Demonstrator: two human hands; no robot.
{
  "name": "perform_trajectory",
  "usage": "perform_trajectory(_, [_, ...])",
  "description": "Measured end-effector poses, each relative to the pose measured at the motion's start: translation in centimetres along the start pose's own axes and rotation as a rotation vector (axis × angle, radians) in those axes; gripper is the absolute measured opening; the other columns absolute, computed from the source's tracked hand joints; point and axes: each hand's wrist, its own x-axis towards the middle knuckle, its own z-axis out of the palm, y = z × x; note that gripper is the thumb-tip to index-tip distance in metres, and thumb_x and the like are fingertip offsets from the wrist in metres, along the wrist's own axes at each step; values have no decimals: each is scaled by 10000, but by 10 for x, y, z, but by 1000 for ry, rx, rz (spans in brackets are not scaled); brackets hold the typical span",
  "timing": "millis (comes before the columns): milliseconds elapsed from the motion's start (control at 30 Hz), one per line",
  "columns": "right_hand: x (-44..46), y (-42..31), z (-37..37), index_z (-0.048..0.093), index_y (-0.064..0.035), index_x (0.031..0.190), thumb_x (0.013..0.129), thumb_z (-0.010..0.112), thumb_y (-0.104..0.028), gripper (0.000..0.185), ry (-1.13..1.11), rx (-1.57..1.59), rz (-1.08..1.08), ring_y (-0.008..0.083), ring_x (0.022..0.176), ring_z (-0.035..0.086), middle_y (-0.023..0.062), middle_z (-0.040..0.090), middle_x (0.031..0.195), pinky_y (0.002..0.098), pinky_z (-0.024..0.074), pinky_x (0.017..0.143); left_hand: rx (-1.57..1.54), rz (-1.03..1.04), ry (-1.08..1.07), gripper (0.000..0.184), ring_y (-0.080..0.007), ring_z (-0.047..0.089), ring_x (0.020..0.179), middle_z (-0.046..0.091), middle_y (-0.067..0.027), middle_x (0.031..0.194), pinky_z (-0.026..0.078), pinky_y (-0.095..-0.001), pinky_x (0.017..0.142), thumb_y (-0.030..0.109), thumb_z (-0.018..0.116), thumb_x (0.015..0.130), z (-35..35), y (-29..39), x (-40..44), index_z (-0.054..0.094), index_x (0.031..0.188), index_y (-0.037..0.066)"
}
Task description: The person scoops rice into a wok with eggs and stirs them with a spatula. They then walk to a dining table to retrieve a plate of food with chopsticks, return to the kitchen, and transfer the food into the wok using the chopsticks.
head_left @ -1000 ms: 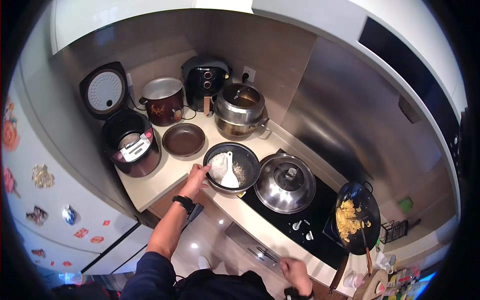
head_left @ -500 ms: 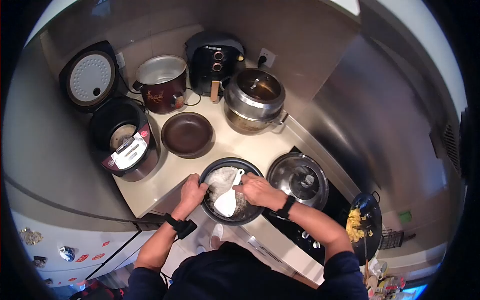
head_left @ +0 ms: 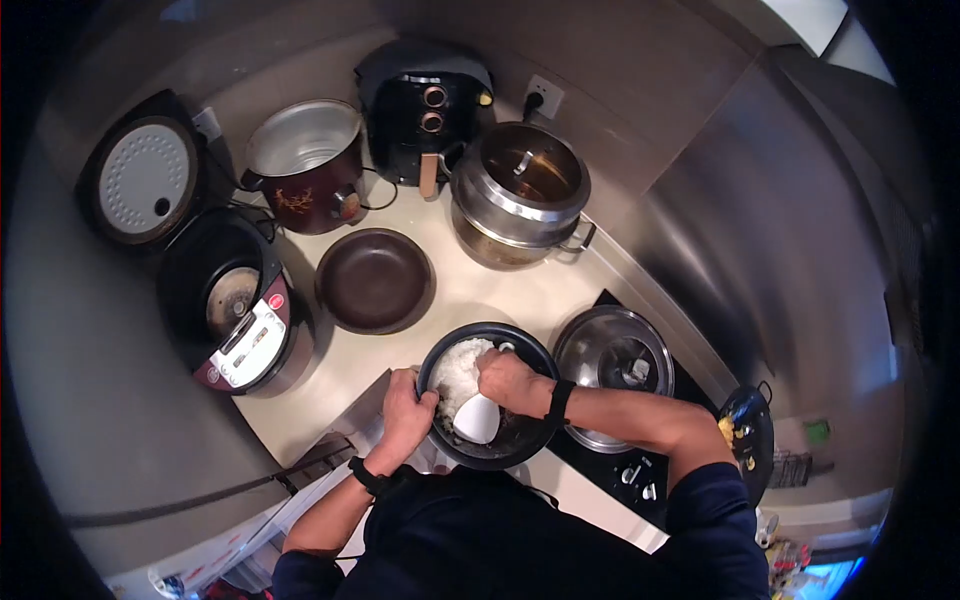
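A dark inner pot [head_left: 516,440] with white rice [head_left: 457,372] in it stands at the counter's front edge. My left hand [head_left: 408,412] grips the pot's left rim, thumb on the inside. Inside the pot, my right hand [head_left: 508,382] is closed round the handle of a white rice paddle [head_left: 477,419]. The paddle's blade points down toward the near side of the pot, beside the rice. A brown round dish [head_left: 375,281] lies on the counter behind the pot.
An open rice cooker [head_left: 250,345] stands at left, a maroon pot [head_left: 310,190] and black air fryer [head_left: 423,120] behind. A steel steamer [head_left: 515,215] is at the back right. A lidded pan [head_left: 600,350] sits on the stove; a wok [head_left: 752,440] with yellow food is beyond.
My right hand has come from the lower right into the pot and taken hold of the paddle. My left hand stays at the rim. The camera view has shifted.
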Motion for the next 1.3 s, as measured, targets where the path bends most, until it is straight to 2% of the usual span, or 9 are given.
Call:
perform_trajectory(200, [-42, 6, -49, 642, -25, 654, 661, 611, -113, 94, 2, 252, -53, 300, 787, 582, 127, 588, 757, 371, 462, 655, -173, -63, -181, 255, -331, 572, 849, 574, -177, 883, 444, -402, 756, 234, 620, 806, -16, 0, 37, 540, 844, -5])
perform_trajectory(267, [-56, 1, -62, 620, 14, 736, 665, 599, -70, 111, -197, 485, 17, 317, 786, 599, 157, 596, 773, 396, 471, 667, -218, -32, -203, 255, -264, 579, 829, 586, -139, 870, 444, -361, 761, 253, 612, 841, -7, -10, 53, 548, 854, 7])
perform_trajectory(467, [-81, -26, -64, 625, 27, 837, 679, 585, -48, 180, -66, 471, 388, 332, 756, 633, 160, 629, 749, 411, 503, 649, -451, -81, -413, 187, -148, 459, 730, 543, -44, 778, 403, -292, 685, 199, 589, 867, 23, -13, 81, 564, 846, 15])
perform_trajectory(600, [-83, -27, -75, 619, 8, 902, 726, 574, -63, 195, -132, 544, 486, 332, 777, 643, 168, 632, 753, 426, 508, 659, -434, -3, -252, 233, -75, 402, 718, 463, 36, 743, 362, -233, 665, 136, 576, 898, 26, -19, 62, 460, 711, 62])
perform_trajectory(733, [-93, -35, -79, 627, -29, 907, 777, 558, -89, 159, -47, 621, 561, 344, 766, 648, 181, 638, 743, 459, 508, 654, -265, 104, -223, 149, -227, 572, 830, 606, -133, 918, 446, -332, 765, 126, 592, 841, 11, -28, 44, 536, 790, -2])
perform_trajectory(767, [-94, -35, -80, 632, -40, 906, 788, 555, -98, 152, -39, 617, 616, 351, 762, 648, 190, 637, 737, 471, 506, 651, -125, -107, -372, 144, -178, 580, 876, 623, -107, 951, 453, -304, 777, 94, 604, 818, 1, -19, 47, 601, 932, 7])
perform_trajectory(900, [-88, -21, -82, 651, -57, 878, 814, 543, -124, 142, 47, 736, 647, 377, 765, 631, 200, 627, 732, 485, 499, 656, -559, -62, -435, 394, -123, 568, 937, 637, -61, 1010, 435, -252, 847, 81, 595, 819, 5, 6, 62, 564, 1209, 29])
perform_trajectory(1200, [-43, -5, -58, 688, -64, 886, 790, 514, -99, 202, -109, 839, 558, 357, 872, 640, 194, 658, 866, 462, 506, 751, -639, -157, -469, 291, -112, 558, 910, 637, -34, 1005, 429, -247, 839, 37, 511, 895, 27, 9, 71, 577, 1176, 2])
perform_trajectory(1300, [-31, -16, -54, 701, -65, 905, 767, 530, -86, 221, -130, 922, 762, 359, 889, 647, 194, 667, 894, 449, 513, 790, -635, -157, -438, 286, -115, 568, 902, 643, -43, 1006, 437, -247, 841, 12, 503, 893, 30, 12, 70, 575, 1168, -9])
